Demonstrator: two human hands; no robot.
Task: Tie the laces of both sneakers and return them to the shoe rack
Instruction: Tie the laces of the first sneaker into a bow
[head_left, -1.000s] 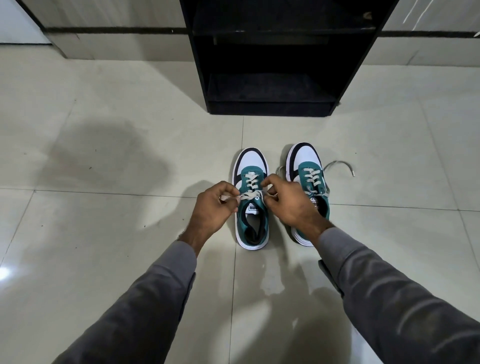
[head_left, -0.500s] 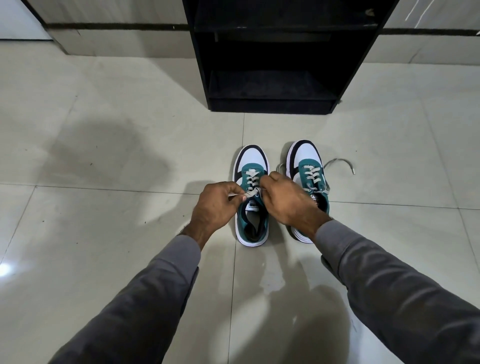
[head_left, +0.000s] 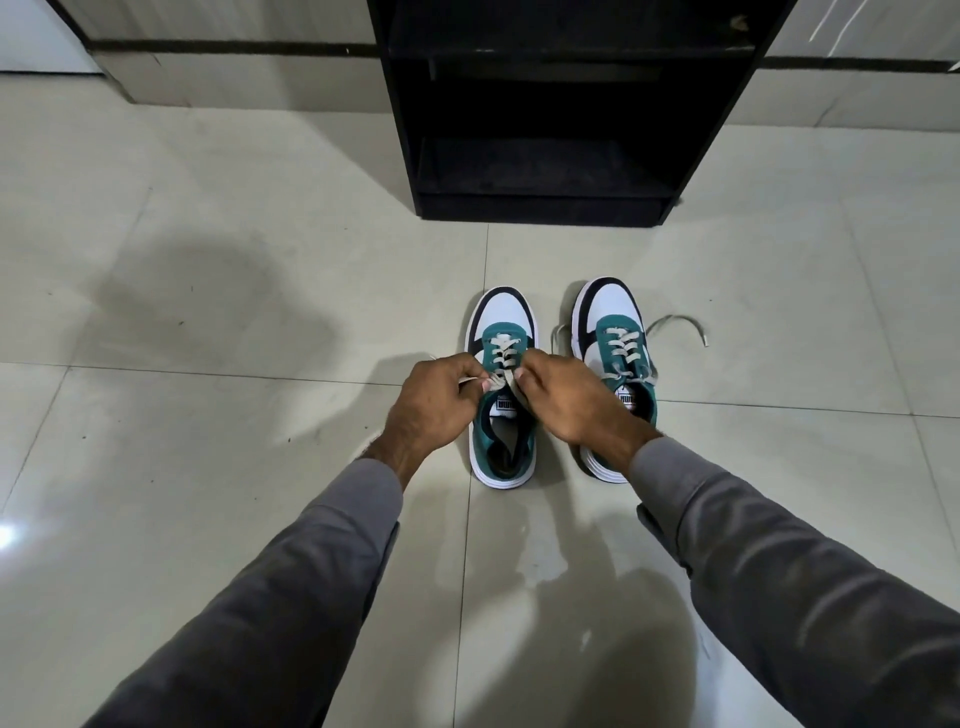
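Note:
Two white, teal and black sneakers stand side by side on the tiled floor, toes pointing away from me. Over the tongue of the left sneaker (head_left: 503, 317), my left hand (head_left: 434, 405) and my right hand (head_left: 574, 402) each pinch an end of its beige lace (head_left: 501, 382), fingertips nearly touching. The right sneaker (head_left: 610, 312) is partly hidden by my right wrist; its lace (head_left: 680, 325) is untied and trails loose on the floor to the right. The black shoe rack (head_left: 545, 208) stands just beyond the sneakers with dark, bare shelves.
Pale glossy floor tiles (head_left: 208, 312) spread all around. A wall base with a dark stripe (head_left: 234, 49) runs behind the rack. My grey sleeves (head_left: 779, 571) fill the lower part of the view.
Both hands have drawn closer together over the left sneaker's tongue, working its lace ends. The sneakers and the right one's loose lace have not moved.

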